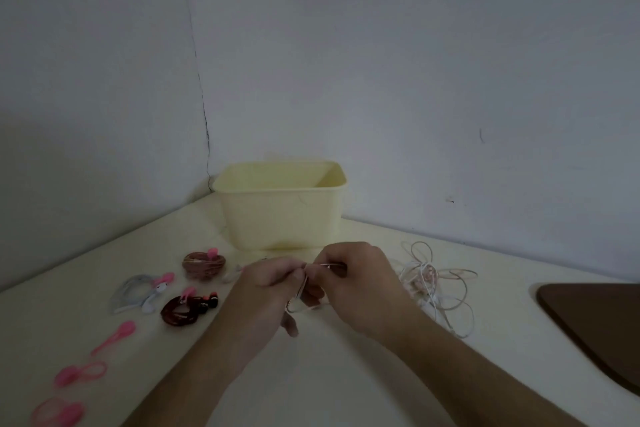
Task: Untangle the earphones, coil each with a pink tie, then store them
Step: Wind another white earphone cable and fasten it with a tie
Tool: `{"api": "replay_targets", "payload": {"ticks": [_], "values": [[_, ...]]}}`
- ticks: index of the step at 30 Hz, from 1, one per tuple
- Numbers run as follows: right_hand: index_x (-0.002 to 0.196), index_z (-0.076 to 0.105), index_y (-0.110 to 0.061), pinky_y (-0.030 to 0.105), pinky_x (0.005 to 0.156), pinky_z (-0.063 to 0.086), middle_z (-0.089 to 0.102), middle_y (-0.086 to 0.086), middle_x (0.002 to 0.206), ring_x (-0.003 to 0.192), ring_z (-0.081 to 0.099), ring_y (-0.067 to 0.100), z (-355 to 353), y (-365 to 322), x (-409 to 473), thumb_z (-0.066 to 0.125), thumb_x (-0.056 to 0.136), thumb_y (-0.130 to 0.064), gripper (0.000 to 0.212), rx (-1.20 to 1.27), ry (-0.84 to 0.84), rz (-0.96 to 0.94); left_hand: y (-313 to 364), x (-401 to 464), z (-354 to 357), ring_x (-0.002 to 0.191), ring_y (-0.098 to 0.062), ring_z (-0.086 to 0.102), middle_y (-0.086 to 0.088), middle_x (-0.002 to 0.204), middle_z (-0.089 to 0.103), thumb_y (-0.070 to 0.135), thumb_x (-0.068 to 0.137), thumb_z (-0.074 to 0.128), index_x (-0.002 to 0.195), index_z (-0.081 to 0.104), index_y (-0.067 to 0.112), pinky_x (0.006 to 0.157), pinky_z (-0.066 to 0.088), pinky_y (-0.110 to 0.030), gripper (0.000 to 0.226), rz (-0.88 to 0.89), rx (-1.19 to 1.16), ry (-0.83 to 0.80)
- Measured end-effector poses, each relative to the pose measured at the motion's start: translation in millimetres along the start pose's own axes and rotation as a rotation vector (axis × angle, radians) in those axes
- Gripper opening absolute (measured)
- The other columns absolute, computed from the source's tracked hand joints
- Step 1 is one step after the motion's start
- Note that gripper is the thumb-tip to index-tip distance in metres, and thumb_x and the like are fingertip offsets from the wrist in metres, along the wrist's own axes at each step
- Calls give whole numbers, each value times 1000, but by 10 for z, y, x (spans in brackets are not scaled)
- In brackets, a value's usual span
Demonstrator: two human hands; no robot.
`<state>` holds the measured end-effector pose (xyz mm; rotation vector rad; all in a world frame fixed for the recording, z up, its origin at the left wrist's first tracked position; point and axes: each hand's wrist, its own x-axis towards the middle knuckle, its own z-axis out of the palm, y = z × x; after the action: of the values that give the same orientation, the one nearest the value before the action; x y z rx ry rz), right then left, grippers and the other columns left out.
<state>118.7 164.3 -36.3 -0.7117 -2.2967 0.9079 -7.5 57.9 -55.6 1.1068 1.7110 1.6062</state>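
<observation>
My left hand and my right hand meet at the table's middle, both pinching a thin pale earphone cable that loops below them. A tangle of white and pink earphones lies to the right of my right hand. Three coiled earphones, each with a pink tie, sit on the left: a brown one, a white one and a dark red one. Loose pink ties lie at the front left. A cream bin stands behind my hands.
The cream table sits in a corner of grey walls. A dark brown panel is set into the table at the right edge.
</observation>
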Motion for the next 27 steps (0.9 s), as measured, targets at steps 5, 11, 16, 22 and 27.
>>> {"api": "replay_targets", "payload": {"ticks": [5, 11, 16, 22, 27], "values": [[72, 76, -20, 23, 53, 45, 67, -11, 58, 55, 57, 8, -32, 20, 2, 75, 92, -24, 21, 82, 54, -9, 19, 26, -24, 66, -16, 62, -9, 70, 67, 0, 105, 51, 83, 77, 5, 47, 47, -32, 35, -37, -7, -50], [73, 68, -20, 38, 54, 48, 41, -11, 49, 50, 43, 12, -100, 86, 77, 81, 90, -19, 21, 196, 167, -33, 40, -8, -21, 69, -19, 62, -11, 73, 68, 3, 104, 55, 91, 78, 1, 48, 45, -30, 26, 1, -65, -79], [76, 72, -16, 24, 49, 33, 41, -3, 57, 51, 33, 13, -170, 93, 98, 78, 91, -6, 19, 379, 149, -53, 17, -10, -23, 64, -15, 54, -6, 69, 62, 4, 103, 57, 88, 78, 3, 46, 37, -28, 26, 18, -46, -83], [82, 75, -20, 25, 54, 37, 46, -5, 60, 51, 39, 11, -111, 183, 118, 75, 94, -9, 17, 380, 146, -25, 67, -83, -17, 68, -14, 56, -10, 78, 60, 17, 96, 68, 99, 77, -1, 48, 38, -25, 20, -40, -342, -305], [77, 72, -21, 21, 57, 40, 60, -5, 62, 57, 52, 2, 96, 158, 63, 61, 104, -30, 30, 88, 20, -31, 125, -71, -54, 90, -17, 75, -12, 103, 77, 13, 93, 61, 112, 77, 2, 47, 49, -24, 27, 3, -623, -98]]}}
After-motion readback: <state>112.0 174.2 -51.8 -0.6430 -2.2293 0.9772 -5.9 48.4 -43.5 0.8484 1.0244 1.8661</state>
